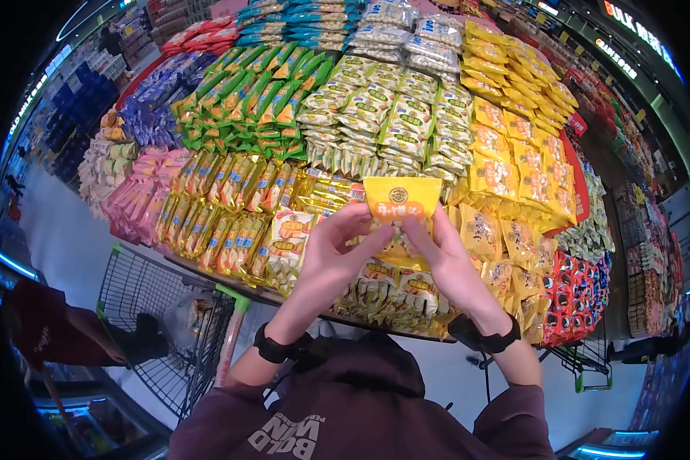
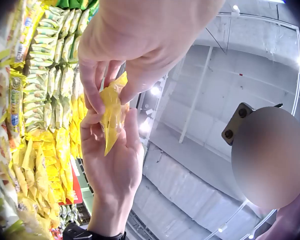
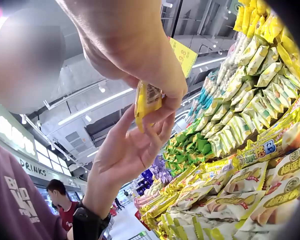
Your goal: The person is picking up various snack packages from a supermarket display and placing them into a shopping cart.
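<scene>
Held up over the near edge of a snack display is a small yellow snack packet (image 1: 401, 201) with an orange label and a round emblem at its top. My left hand (image 1: 336, 249) pinches its left side, thumb across the front. From the right, my right hand (image 1: 454, 264) grips it too, its thumb pressing on the face. The left wrist view catches the packet (image 2: 112, 112) edge-on between the fingers of both hands. A barcode shows on the packet (image 3: 149, 97) in the right wrist view.
Stacked packets spread around: green-and-white bags (image 1: 406, 115), green bags (image 1: 241, 96), yellow bags (image 1: 506, 153) and gold-wrapped bars (image 1: 230, 180). A wire shopping cart (image 1: 161, 307) stands left of me, near a person in a dark red top (image 1: 54, 322). A yellow price sign (image 3: 184, 54) hangs above the display.
</scene>
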